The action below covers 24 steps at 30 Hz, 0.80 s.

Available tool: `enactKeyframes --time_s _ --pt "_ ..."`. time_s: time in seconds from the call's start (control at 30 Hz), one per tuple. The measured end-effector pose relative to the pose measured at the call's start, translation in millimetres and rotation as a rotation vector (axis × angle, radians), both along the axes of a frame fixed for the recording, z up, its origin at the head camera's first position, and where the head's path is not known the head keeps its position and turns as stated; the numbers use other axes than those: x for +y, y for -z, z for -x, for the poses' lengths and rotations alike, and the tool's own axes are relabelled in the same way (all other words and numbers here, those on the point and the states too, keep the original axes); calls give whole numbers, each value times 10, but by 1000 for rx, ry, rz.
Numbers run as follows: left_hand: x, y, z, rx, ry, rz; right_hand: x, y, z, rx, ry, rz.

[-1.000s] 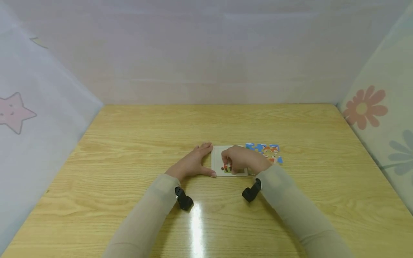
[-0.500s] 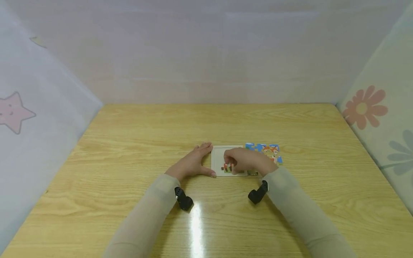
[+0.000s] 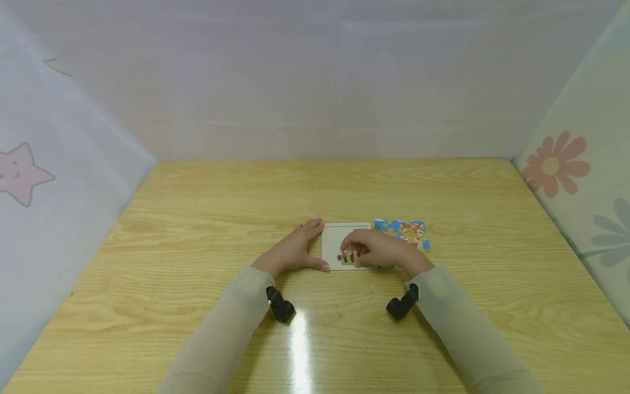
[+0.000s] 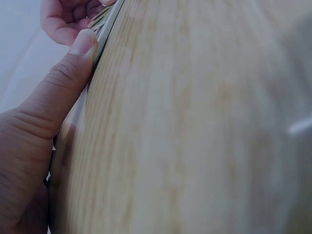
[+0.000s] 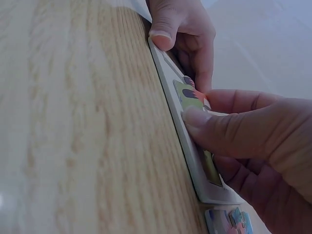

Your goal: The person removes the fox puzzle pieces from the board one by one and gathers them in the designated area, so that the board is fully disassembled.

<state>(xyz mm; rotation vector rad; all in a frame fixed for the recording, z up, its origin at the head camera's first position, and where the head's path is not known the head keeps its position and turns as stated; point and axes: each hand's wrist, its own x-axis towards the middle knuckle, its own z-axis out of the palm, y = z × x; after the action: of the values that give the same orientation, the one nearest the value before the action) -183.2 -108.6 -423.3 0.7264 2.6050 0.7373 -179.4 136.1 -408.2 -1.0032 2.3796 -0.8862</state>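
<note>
A square white puzzle tray (image 3: 336, 235) lies flat on the wooden table. My left hand (image 3: 295, 249) rests at the tray's left side, thumb at the near-left corner and fingers reaching toward the far-left corner. With thumb and forefinger, my right hand (image 3: 381, 249) pinches a jigsaw puzzle piece (image 5: 187, 95) with a green, red and dark print, over the near part of the tray. In the right wrist view, another printed area (image 5: 210, 168) shows in the tray beneath the right hand. The right fingers partly cover the piece.
Several blue and orange jigsaw pieces (image 3: 415, 229), some with a fox picture, lie right of the tray, partly behind the right hand. The wooden table (image 3: 221, 202) extends around both arms. Pale cloth walls (image 3: 315, 82) stand at the back and sides.
My right wrist and forearm have shifted right and slightly nearer, while the fingertips stay by the piece. More of the piece's print shows. The left hand and tray look unmoved.
</note>
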Motion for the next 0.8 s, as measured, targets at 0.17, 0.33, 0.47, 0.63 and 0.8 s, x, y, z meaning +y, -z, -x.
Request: enactKeyframes --time_s 0.17,0.33,0.47,0.63,0.8 --pt "-1 -3 2 -5 -3 11 12 11 -3 18 -20 13" --pt "-3 -13 1 -6 -5 14 16 0 -8 38 -35 17" --pt "-1 -23 -4 -8 -4 9 36 17 5 61 -53 33" --pt "4 -26 -10 -21 -6 1 65 47 27 59 -67 62" --pt "7 -26 -9 -22 -11 -3 70 57 41 69 -51 75"
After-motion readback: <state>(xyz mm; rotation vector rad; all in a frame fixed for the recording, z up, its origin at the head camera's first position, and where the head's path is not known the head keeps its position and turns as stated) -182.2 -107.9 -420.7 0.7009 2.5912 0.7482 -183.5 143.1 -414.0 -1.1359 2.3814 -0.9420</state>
